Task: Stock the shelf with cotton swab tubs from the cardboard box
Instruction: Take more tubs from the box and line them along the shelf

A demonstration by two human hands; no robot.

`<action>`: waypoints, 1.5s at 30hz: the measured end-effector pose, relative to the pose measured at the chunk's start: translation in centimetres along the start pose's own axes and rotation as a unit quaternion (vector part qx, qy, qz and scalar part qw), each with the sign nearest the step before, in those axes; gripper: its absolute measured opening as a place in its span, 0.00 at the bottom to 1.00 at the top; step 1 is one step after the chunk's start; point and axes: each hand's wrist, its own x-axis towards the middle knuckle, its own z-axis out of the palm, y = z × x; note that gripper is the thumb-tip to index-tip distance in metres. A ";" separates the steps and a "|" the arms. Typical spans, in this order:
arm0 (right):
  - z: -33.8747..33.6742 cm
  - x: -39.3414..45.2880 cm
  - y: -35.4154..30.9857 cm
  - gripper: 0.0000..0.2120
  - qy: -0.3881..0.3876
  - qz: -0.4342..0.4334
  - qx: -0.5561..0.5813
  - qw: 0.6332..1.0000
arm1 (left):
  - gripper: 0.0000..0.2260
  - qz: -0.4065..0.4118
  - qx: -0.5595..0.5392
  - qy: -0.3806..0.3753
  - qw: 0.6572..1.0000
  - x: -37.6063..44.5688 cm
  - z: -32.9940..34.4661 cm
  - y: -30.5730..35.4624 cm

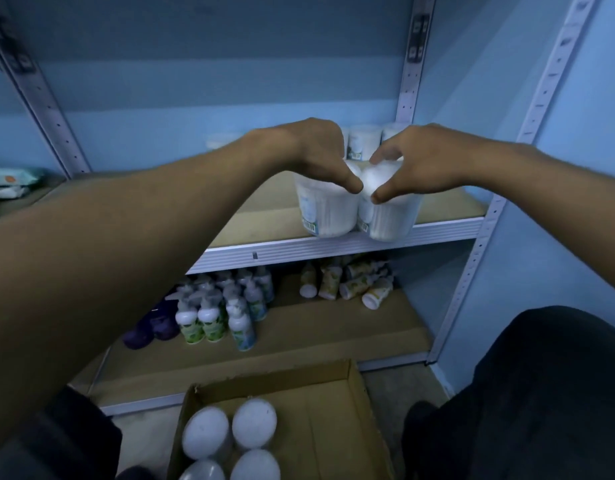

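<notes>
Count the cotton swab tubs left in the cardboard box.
4 show in the cardboard box, all at its left side: back-left tub, back-right tub, front-left tub and front-right tub. The frame's bottom edge cuts the box, so more may be hidden.

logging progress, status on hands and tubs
Left hand gripping left tub, right hand gripping right tub, both at shelf front edge. Four tubs left in box. Nothing blocking.
</notes>
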 end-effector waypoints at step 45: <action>1.8 4.1 3.2 0.23 -0.023 0.027 -0.019 0.999 | 0.24 0.072 -0.033 -0.017 0.997 7.7 2.8 -1.3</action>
